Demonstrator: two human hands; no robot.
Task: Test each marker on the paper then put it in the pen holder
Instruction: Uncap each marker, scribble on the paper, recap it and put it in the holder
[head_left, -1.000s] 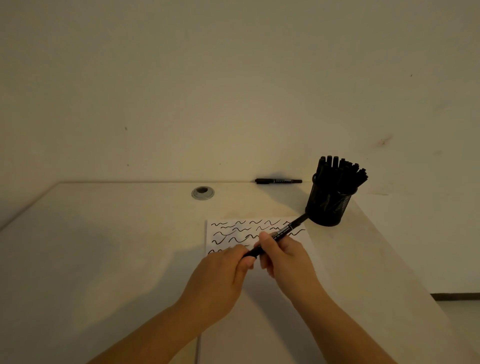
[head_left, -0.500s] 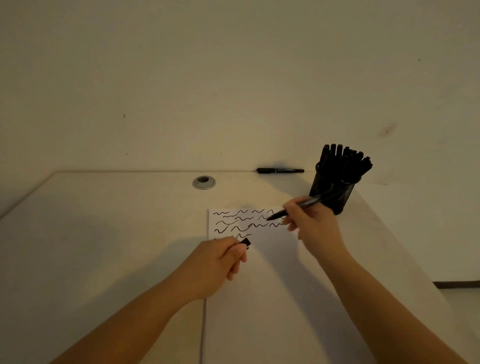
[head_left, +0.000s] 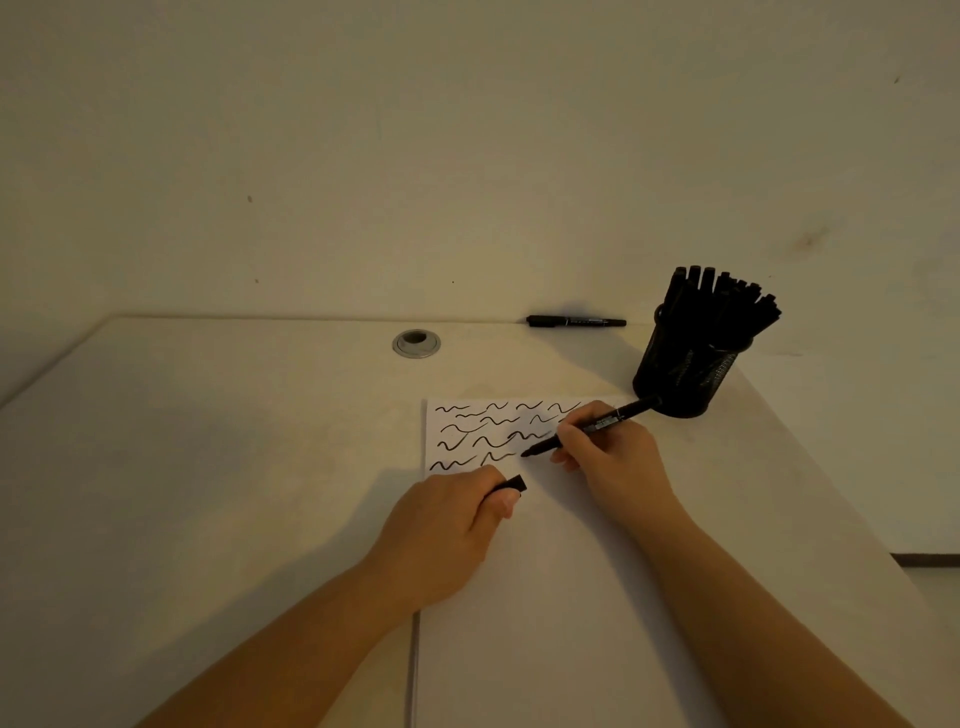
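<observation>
My right hand (head_left: 613, 462) grips an uncapped black marker (head_left: 618, 415), whose tip touches the white paper (head_left: 545, 571) just right of the lowest row of black squiggles. My left hand (head_left: 447, 525) rests on the paper's left part and pinches the marker's black cap (head_left: 511, 486). A black mesh pen holder (head_left: 685, 374) stands at the back right, filled with several black markers. One more capped black marker (head_left: 574, 321) lies along the table's far edge by the wall.
A round metal cable grommet (head_left: 416, 343) sits in the table near the far edge. The pale table (head_left: 208, 467) meets the wall at the back, and its right edge runs diagonally past the pen holder.
My hands pulled the cap off the marker and parted. My right hand carried the marker to the upper paper, then lowered its tip to the row of squiggles; my left hand keeps the cap.
</observation>
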